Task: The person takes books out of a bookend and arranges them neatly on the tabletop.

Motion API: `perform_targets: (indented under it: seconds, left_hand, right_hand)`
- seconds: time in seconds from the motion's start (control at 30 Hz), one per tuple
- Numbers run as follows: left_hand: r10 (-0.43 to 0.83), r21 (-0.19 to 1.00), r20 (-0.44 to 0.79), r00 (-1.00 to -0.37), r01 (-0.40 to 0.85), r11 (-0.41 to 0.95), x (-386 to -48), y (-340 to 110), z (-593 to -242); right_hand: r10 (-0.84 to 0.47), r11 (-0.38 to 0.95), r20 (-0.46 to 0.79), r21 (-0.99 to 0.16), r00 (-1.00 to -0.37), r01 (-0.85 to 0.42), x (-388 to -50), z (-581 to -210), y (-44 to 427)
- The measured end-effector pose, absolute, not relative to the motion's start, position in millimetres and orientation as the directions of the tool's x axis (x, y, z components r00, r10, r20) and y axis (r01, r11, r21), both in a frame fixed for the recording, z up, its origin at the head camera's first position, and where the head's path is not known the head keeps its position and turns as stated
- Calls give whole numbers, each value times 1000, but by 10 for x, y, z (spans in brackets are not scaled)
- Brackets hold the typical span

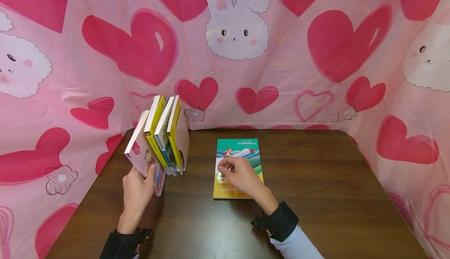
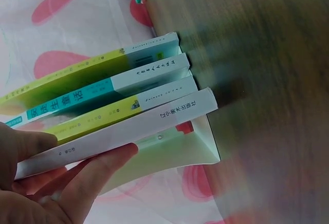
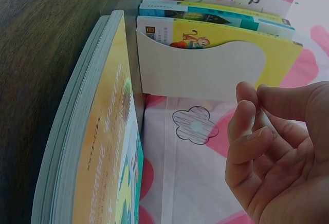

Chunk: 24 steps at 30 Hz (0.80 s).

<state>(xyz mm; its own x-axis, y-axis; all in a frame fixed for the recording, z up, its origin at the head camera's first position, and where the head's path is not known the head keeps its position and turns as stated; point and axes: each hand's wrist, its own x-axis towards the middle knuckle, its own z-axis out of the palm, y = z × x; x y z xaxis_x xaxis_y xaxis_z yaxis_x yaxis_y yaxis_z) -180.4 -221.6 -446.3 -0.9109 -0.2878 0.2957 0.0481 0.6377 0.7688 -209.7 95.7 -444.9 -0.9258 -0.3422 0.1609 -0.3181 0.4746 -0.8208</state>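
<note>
On the left of the table (image 1: pixel 316 181), the left hand (image 1: pixel 138 192) grips a pink book (image 1: pixel 141 155) between its thumb and fingers. That book stands tilted at the left end of a row, jutting nearer the person than its neighbours; I cannot tell whether its lower edge rests on anything. Beside it, upright and leaning a little, come a yellow book (image 1: pixel 157 149), a teal book (image 1: pixel 165 149) and a second yellow one, all in a white holder (image 3: pixel 200 72) with a wavy-edged wall. Well apart from the row, near the table's middle, a green-and-yellow book (image 1: pixel 237 148) lies flat, cover up. Over it is the right hand (image 1: pixel 241 174), holding nothing, fingers curled, thumb meeting a fingertip. Both wrists wear black bands (image 1: pixel 281 222). Behind, a pink cloth (image 1: pixel 291 63) bears red hearts and white rabbits.
</note>
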Motion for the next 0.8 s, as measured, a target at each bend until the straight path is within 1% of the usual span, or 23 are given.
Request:
perform_targets:
  seconds: [0.47, 0.8]
  left_hand:
    - [-300, 758, 330, -895, 62, 650, -1712, -2218, -4438]
    - [-306, 758, 326, -894, 54, 650, -1653, -2208, -4416]
  right_hand:
    - [-343, 462, 162, -829, -925, -316, -2096, -4454, 965]
    - [-346, 452, 165, -833, -923, -319, -2095, -4440, 971]
